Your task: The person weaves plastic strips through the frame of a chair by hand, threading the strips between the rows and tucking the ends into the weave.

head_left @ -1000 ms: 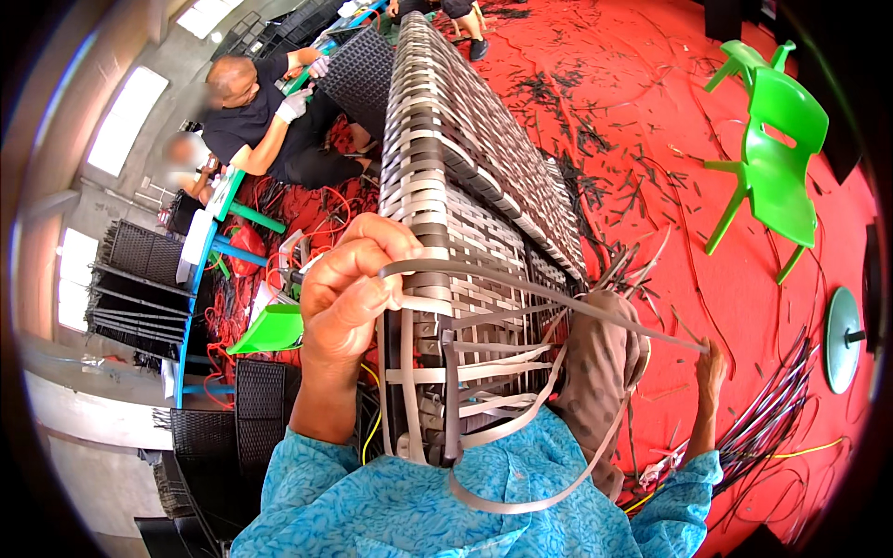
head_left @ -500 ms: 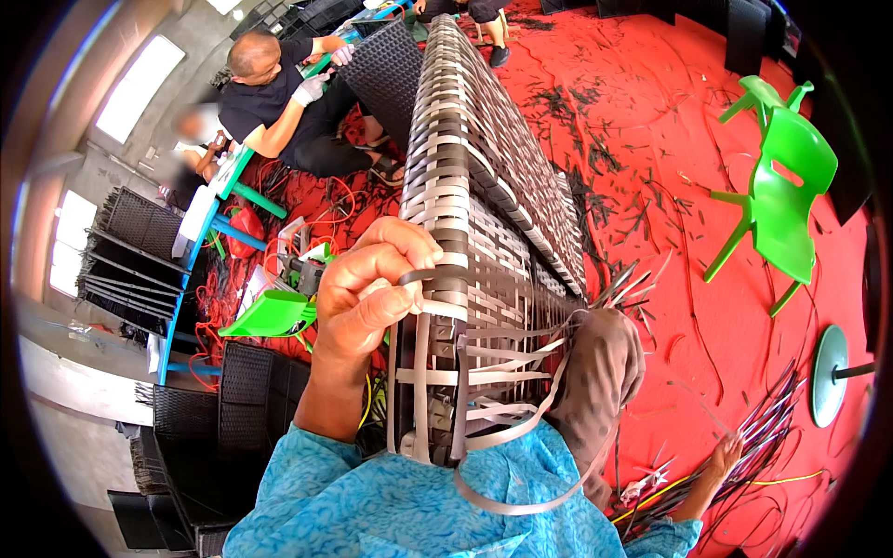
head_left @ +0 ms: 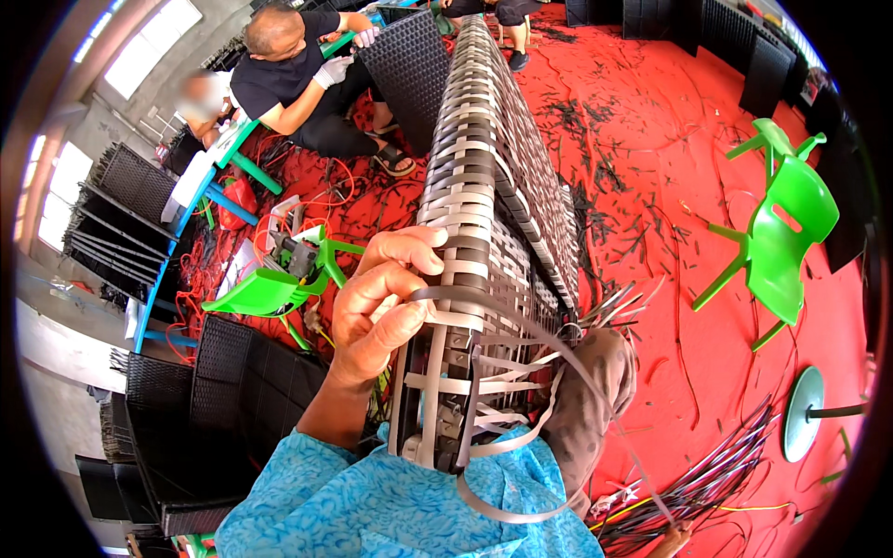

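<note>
The panel [head_left: 493,167] under the left hand [head_left: 381,307] is woven in a grey and dark-brown basket pattern; the strip [head_left: 521,325] in its fingers is dark grey. Just below the hand, the sleeve [head_left: 372,502] is turquoise with a paler print. Right of it the floor [head_left: 670,139] is red, the chair [head_left: 781,232] bright green

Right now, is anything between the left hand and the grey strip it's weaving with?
No. The left hand already pinches the grey strip against the woven panel; nothing lies between them. The right hand is barely visible at the lower edge.
</note>
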### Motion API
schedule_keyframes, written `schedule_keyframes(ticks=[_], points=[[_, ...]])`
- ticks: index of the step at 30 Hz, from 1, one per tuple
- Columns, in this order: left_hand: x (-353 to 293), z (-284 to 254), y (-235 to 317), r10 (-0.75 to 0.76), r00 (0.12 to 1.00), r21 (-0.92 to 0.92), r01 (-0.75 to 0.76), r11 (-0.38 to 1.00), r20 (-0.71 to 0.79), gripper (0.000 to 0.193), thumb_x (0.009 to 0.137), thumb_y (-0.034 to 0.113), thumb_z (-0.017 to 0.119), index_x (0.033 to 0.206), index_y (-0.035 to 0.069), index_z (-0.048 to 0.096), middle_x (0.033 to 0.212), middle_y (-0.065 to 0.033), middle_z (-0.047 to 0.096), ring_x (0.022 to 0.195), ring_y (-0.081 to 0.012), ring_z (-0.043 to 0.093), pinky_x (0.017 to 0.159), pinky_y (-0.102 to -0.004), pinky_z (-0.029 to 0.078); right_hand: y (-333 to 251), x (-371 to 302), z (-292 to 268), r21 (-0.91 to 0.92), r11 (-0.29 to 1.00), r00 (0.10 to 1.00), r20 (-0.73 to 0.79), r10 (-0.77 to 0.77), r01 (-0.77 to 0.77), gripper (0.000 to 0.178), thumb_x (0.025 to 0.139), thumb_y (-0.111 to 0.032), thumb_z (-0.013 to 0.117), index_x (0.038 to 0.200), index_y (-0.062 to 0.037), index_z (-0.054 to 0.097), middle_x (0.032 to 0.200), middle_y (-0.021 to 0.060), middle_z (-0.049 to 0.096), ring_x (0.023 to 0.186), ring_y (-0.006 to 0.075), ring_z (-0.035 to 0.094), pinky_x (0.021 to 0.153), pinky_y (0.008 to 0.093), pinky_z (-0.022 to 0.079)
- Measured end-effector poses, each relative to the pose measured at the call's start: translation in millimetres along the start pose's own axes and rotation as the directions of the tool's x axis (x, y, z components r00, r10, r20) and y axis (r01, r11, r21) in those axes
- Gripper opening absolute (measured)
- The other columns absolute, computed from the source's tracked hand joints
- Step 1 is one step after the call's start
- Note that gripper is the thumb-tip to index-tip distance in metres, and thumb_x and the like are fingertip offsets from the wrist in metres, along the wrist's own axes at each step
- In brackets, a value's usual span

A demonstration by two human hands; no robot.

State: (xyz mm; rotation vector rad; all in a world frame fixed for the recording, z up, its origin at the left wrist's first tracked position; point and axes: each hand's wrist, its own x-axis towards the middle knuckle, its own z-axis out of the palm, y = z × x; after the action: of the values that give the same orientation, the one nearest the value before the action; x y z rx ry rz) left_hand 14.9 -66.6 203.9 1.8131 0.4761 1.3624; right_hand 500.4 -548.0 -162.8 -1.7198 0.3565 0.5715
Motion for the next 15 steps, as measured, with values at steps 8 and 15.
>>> schedule_keyframes(ticks=[8, 15], points=[[-1.6, -1.6, 0.7, 0.002, 0.998, 0.011, -0.003, 1.000, 0.063, 0.014, 0.079, 0.013, 0.057, 0.074, -0.001, 0.057, 0.104, -0.0120, 0.050, 0.116, -0.0281, 0.039, 0.096, -0.0397, 0.030, -40.6, -20.5, 5.0, 0.427, 0.877, 0.960, 0.255, 0.119, -0.222, 0.020, 0.090, -0.029, 0.051, 0.077, -0.0139, 0.054, 0.057, -0.0056, 0.042, 0.048, 0.0065, 0.038, 0.042, 0.0198, 0.033], [-1.2, -8.0, -1.3, 0.049, 0.989, 0.049, -0.057, 0.997, 0.141, 0.006, 0.075, 0.009, 0.061, 0.077, 0.003, 0.060, 0.097, -0.0099, 0.053, 0.111, -0.0279, 0.043, 0.098, -0.0447, 0.026, -128.0, -30.4, 94.9, 0.465, 0.838, 0.876, 0.482, 0.032, -0.287, 0.021, 0.090, -0.031, 0.051, 0.076, -0.0155, 0.053, 0.056, -0.0070, 0.040, 0.047, 0.0059, 0.036, 0.041, 0.0196, 0.032]])
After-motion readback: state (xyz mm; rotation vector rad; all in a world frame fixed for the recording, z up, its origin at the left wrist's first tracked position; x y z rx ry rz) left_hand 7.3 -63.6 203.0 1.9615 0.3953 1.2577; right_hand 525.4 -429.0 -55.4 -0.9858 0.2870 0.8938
